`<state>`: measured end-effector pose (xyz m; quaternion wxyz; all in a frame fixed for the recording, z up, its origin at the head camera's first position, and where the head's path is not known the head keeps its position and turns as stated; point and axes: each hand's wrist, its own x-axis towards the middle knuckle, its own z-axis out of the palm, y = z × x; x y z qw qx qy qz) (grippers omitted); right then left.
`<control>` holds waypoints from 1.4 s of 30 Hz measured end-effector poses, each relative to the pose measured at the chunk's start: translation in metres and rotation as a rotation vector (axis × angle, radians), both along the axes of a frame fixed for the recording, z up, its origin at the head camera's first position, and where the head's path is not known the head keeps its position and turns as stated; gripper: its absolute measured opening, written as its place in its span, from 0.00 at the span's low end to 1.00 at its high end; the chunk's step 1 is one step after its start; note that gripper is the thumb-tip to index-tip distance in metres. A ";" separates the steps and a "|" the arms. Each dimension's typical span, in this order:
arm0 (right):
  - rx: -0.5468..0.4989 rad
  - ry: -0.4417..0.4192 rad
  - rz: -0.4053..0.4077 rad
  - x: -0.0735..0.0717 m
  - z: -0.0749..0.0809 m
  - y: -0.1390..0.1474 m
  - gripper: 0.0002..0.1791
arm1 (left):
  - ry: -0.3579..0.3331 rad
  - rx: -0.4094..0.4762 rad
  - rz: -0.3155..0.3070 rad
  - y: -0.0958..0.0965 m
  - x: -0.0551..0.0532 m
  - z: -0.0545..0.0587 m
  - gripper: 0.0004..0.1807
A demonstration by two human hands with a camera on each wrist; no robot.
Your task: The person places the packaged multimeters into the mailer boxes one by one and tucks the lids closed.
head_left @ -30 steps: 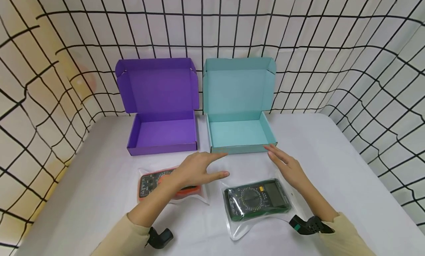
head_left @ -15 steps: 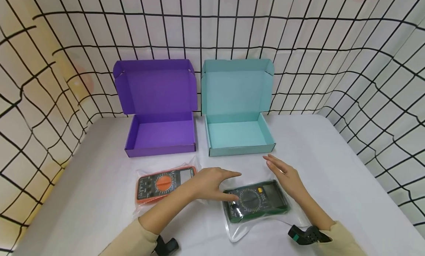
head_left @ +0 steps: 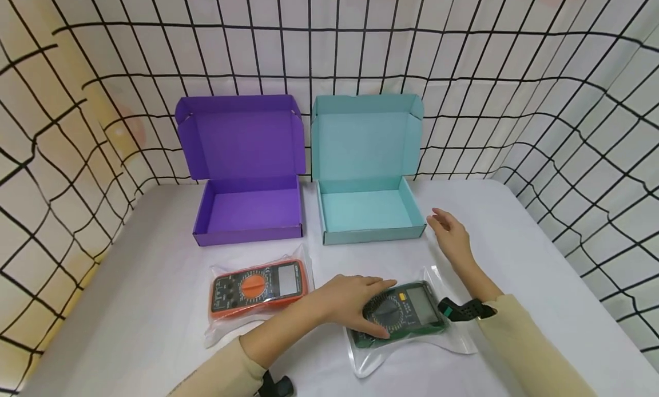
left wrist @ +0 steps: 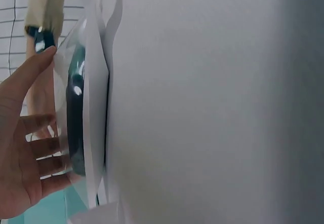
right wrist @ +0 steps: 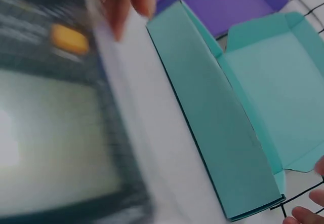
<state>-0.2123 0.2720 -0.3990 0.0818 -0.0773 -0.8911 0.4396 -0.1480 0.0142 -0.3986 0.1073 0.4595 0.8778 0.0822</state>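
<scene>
A dark multimeter with a green case [head_left: 423,306] lies in a clear bag on the white table. My left hand [head_left: 347,301] spreads over its left end, thumb toward the near side and fingers toward the far side. In the left wrist view, the thumb [left wrist: 38,64] and fingers come right up to the bag's surface. My right hand [head_left: 453,239] hovers beyond the bag's right end, fingers loosely bent and holding nothing, by the front right corner of the teal box [head_left: 374,234]. An orange-and-black multimeter [head_left: 226,297], also bagged, lies left of the left hand.
The teal box and a purple box [head_left: 249,235] stand side by side behind the multimeters, lids raised and nothing inside. A black wire grid [head_left: 337,76] encloses the table [head_left: 515,231] at the back and sides.
My left hand has moved right and nearer, from above the orange multimeter to the green one. My right hand has risen away toward the teal box's right corner, its fingers bending more.
</scene>
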 end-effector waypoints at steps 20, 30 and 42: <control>-0.032 -0.232 0.172 -0.041 -0.011 0.008 0.28 | 0.126 -0.185 0.140 0.025 0.024 -0.004 0.66; -0.299 -0.382 0.237 -0.040 -0.007 0.021 0.29 | 0.177 -0.143 0.159 0.028 0.025 -0.008 0.59; -0.314 -0.385 0.249 -0.044 -0.006 0.024 0.29 | 0.173 -0.080 0.173 0.022 0.016 -0.003 0.59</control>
